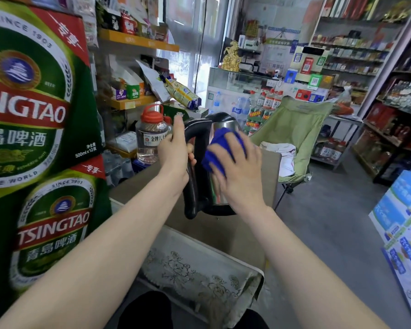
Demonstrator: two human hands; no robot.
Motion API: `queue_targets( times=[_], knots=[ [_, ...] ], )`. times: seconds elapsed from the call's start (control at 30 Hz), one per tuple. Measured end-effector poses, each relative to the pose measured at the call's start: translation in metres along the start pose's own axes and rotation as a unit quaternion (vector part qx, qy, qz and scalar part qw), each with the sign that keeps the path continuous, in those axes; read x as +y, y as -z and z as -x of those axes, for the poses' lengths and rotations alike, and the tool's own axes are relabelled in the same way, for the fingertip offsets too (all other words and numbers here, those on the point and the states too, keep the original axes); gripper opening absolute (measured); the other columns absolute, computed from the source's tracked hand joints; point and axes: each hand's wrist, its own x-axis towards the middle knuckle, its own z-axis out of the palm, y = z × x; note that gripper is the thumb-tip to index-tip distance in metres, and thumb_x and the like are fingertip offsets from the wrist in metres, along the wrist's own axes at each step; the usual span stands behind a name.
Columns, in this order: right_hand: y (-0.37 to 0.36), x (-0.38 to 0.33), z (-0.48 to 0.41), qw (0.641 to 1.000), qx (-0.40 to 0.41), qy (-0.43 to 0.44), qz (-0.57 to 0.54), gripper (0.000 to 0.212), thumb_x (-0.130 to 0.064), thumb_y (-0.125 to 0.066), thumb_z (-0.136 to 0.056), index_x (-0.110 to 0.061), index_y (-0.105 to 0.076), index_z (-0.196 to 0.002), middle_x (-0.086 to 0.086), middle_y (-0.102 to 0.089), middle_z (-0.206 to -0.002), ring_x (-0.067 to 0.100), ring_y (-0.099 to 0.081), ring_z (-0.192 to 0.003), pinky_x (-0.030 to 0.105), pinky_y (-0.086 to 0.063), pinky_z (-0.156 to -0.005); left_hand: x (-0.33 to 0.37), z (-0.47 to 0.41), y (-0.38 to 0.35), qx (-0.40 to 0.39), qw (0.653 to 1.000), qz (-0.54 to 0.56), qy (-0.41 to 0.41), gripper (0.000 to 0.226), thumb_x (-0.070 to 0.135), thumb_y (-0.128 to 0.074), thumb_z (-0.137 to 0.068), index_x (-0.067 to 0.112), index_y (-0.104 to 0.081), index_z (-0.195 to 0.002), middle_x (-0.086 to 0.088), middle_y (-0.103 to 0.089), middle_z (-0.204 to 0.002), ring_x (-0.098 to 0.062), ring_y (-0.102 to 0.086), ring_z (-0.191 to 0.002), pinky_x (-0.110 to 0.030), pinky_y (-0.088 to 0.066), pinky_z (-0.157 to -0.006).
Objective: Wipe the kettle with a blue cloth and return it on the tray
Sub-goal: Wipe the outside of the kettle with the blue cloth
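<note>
A steel kettle [220, 125] with a black lid, base and handle is held up in the air over a cardboard surface. My left hand [175, 150] grips its black handle [192, 186], thumb raised along the top. My right hand [237, 169] presses a bunched blue cloth [220, 144] against the kettle's shiny side, fingers spread over the cloth. A worn grey tray [199, 269] with a floral line pattern lies below, close to me, with nothing on it.
Stacked green Tsingtao beer cartons [38, 115] tower at the left. A clear jar with a red lid [152, 134] stands behind the kettle. A green folding chair [294, 129] sits to the right, with shelves of goods and open grey floor beyond.
</note>
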Motion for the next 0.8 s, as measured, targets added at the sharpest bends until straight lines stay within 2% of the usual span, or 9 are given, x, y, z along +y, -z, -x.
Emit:
queue_targets(
  times=[0.1,0.27,0.43,0.5,0.53,0.6,0.7,0.73,0.8],
  knots=[
    [0.000,0.018,0.011,0.992,-0.017,0.123,0.029,0.035,-0.036,-0.059,-0.099,-0.027,-0.056,-0.132,0.007,-0.052,-0.143,0.037,-0.045,-0.135,0.052,-0.040,-0.108,-0.001,0.000,0.003,0.002,1.000,-0.023,-0.008,0.055,0.068,-0.048,-0.086,0.014,-0.054,-0.078,0.003,-0.045,-0.048,-0.014,-0.042,-0.043,-0.026,-0.038,-0.042],
    [0.004,0.011,-0.017,0.981,0.019,-0.162,-0.104,0.037,-0.032,-0.052,-0.103,-0.020,-0.057,-0.138,0.014,-0.047,-0.151,0.038,-0.042,-0.140,0.053,-0.036,-0.115,-0.002,0.005,0.000,-0.035,0.997,-0.051,-0.041,0.055,0.067,-0.048,-0.087,0.013,-0.054,-0.087,0.001,-0.045,-0.052,-0.014,-0.042,-0.046,-0.027,-0.038,-0.043],
    [-0.006,0.011,0.019,0.989,0.008,0.148,0.023,0.032,-0.030,-0.064,-0.098,-0.024,-0.067,-0.129,0.006,-0.044,-0.144,0.041,-0.041,-0.138,0.056,-0.031,-0.115,0.000,0.003,0.002,-0.003,0.998,-0.036,-0.054,0.053,0.066,-0.047,-0.088,0.014,-0.052,-0.081,0.001,-0.044,-0.051,-0.014,-0.041,-0.046,-0.026,-0.037,-0.044],
    [-0.005,0.020,0.037,0.986,-0.016,0.168,-0.002,0.036,-0.031,-0.064,-0.100,-0.026,-0.059,-0.135,0.005,-0.043,-0.143,0.039,-0.040,-0.139,0.055,-0.032,-0.118,0.000,0.002,0.008,0.012,0.999,-0.026,-0.041,0.052,0.066,-0.048,-0.088,0.015,-0.053,-0.083,0.001,-0.044,-0.051,-0.014,-0.041,-0.046,-0.027,-0.038,-0.045],
    [-0.004,0.022,0.039,0.990,-0.017,0.134,-0.035,0.037,-0.033,-0.061,-0.101,-0.026,-0.055,-0.137,0.006,-0.041,-0.144,0.037,-0.039,-0.140,0.050,-0.030,-0.121,0.000,0.002,0.010,0.014,0.999,-0.018,-0.032,0.051,0.065,-0.049,-0.088,0.015,-0.054,-0.084,0.001,-0.043,-0.051,-0.014,-0.040,-0.045,-0.027,-0.038,-0.045],
    [0.000,0.019,0.030,0.988,0.006,-0.051,-0.144,0.038,-0.033,-0.053,-0.102,-0.024,-0.051,-0.139,0.005,-0.041,-0.146,0.023,-0.038,-0.139,0.031,-0.024,-0.124,-0.002,0.003,0.013,0.009,1.000,0.002,-0.018,0.048,0.062,-0.050,-0.089,0.015,-0.056,-0.084,0.001,-0.042,-0.050,-0.014,-0.039,-0.044,-0.029,-0.036,-0.046],
    [0.007,0.020,-0.004,0.881,0.044,-0.373,-0.287,0.038,-0.029,-0.042,-0.106,-0.019,-0.053,-0.140,0.000,-0.053,-0.142,0.013,-0.046,-0.134,0.035,-0.032,-0.120,-0.010,0.009,0.010,-0.005,1.000,-0.006,-0.030,0.048,0.064,-0.052,-0.087,0.016,-0.054,-0.084,0.001,-0.040,-0.049,-0.014,-0.037,-0.044,-0.030,-0.034,-0.047],
    [0.008,0.017,-0.010,0.869,0.034,-0.406,-0.283,0.039,-0.030,-0.040,-0.106,-0.019,-0.053,-0.142,0.001,-0.054,-0.144,0.017,-0.046,-0.136,0.038,-0.033,-0.119,-0.012,0.011,0.008,-0.007,0.999,-0.019,-0.040,0.050,0.066,-0.052,-0.086,0.016,-0.052,-0.083,0.002,-0.040,-0.049,-0.014,-0.037,-0.044,-0.030,-0.034,-0.046],
    [0.010,0.004,-0.005,0.911,0.014,-0.337,-0.238,0.043,-0.034,-0.042,-0.105,-0.022,-0.049,-0.146,0.008,-0.044,-0.154,0.025,-0.036,-0.145,0.037,-0.025,-0.122,-0.015,0.014,0.004,0.004,0.998,-0.032,-0.045,0.053,0.068,-0.052,-0.085,0.016,-0.049,-0.080,0.004,-0.040,-0.048,-0.013,-0.037,-0.044,-0.029,-0.034,-0.045]
  ],
)
